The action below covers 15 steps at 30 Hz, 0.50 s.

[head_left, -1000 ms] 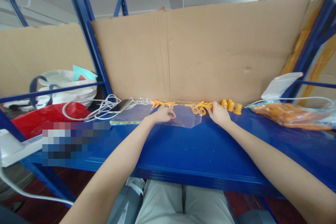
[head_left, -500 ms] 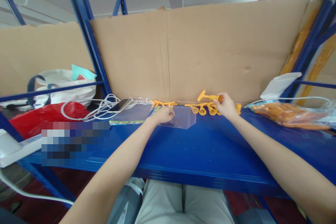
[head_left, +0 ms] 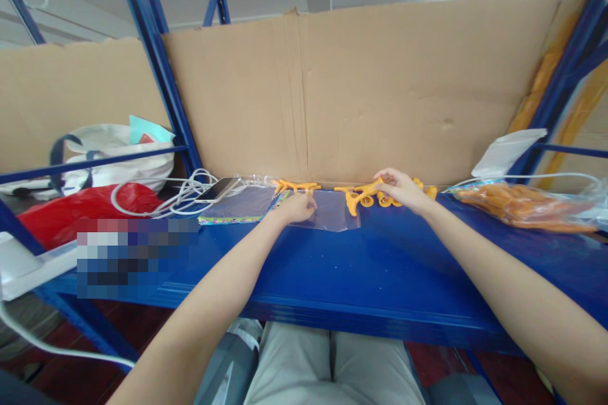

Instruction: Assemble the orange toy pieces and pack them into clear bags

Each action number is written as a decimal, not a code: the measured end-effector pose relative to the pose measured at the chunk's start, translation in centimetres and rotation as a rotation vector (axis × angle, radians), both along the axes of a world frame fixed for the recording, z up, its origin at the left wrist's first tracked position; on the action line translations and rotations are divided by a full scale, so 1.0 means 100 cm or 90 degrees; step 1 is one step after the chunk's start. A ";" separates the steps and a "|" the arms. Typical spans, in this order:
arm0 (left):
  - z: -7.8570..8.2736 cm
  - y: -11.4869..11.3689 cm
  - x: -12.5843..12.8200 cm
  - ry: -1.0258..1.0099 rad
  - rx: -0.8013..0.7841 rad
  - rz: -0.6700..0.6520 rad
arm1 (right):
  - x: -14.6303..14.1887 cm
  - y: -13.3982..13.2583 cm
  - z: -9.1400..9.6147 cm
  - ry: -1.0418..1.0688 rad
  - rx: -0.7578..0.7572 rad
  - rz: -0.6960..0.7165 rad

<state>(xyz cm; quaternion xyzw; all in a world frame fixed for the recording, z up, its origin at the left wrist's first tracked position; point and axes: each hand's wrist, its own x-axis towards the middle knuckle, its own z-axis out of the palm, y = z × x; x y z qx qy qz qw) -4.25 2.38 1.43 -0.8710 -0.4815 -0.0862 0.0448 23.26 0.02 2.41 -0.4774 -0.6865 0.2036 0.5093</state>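
We see the right hand (head_left: 403, 191) over the bench (head_left: 332, 278), its grip pinching a yellow T-shaped piece (head_left: 367, 190) by the right end. The piece's long axis slants from the fingertips down to the left and toward us, and its crossbar end points that way, near the right edge of a clear plastic bag (head_left: 335, 212). Beside it we find a row of yellow pieces (head_left: 384, 200), round open ends facing us. The left hand (head_left: 297, 205) lies at the bag with fingers curled; we cannot quite tell whether its grip pinches the film. Beyond it, more yellow parts (head_left: 287, 185) lie near the cardboard panel (head_left: 380, 95).
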 end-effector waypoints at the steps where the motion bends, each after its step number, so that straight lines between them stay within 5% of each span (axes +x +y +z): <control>1: 0.000 0.000 0.000 0.004 -0.004 -0.002 | -0.001 0.000 0.000 -0.006 -0.008 -0.021; 7: -0.002 0.003 -0.001 0.005 -0.023 0.016 | -0.012 -0.009 0.005 -0.042 -0.085 -0.130; 15: -0.004 0.006 -0.001 -0.051 -0.025 0.014 | -0.024 -0.021 0.002 0.163 -0.291 0.041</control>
